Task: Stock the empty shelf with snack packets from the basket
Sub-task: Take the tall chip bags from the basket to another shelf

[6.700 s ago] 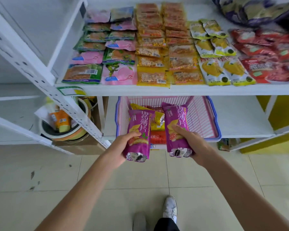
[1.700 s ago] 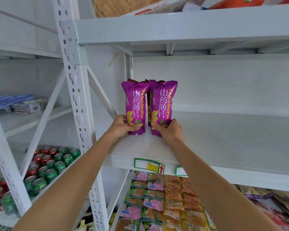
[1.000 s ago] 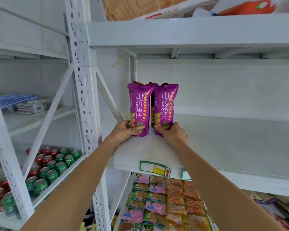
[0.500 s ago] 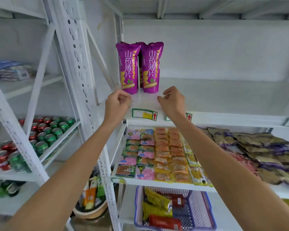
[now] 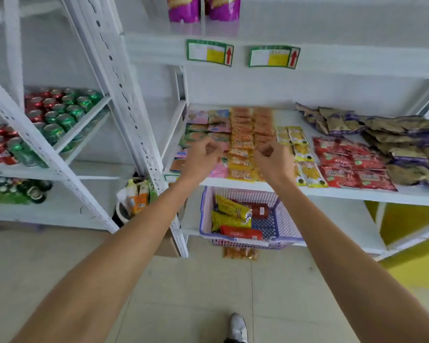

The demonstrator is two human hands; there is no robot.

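Both arms reach forward. The left hand point(image 5: 203, 157) and the right hand point(image 5: 274, 160) hang in the air in front of the middle shelf point(image 5: 357, 191). Their fingers are loosely curled and they hold nothing.

The two purple packets point(image 5: 183, 8) stand upright, side by side, near the left front of the upper shelf point(image 5: 332, 26). Only their lower parts are in view. On the front edge of this shelf, below them, are two green price labels point(image 5: 209, 52) with red arrows.

The basket point(image 5: 286, 224) is of pink and blue plastic mesh and stands on the lowest shelf, under the hands. In its left half lie two yellow packets point(image 5: 229, 206), one red packet point(image 5: 240, 232) nearest the front rim, and one dark red packet point(image 5: 258, 210) behind them. The right half shows the bare mesh bottom.

On the middle shelf, flat packets lie in rows: pink and green ones point(image 5: 203, 125) at the left, then orange ones point(image 5: 243, 129), yellow ones point(image 5: 300, 149), red ones point(image 5: 349, 162) and brown ones point(image 5: 381, 132) at the right.

The rack to the left carries red and green cans point(image 5: 60, 107). A round bucket point(image 5: 120, 212) on the floor between the racks holds some upright packets. An orange packet point(image 5: 240, 253) lies on the floor below the basket.
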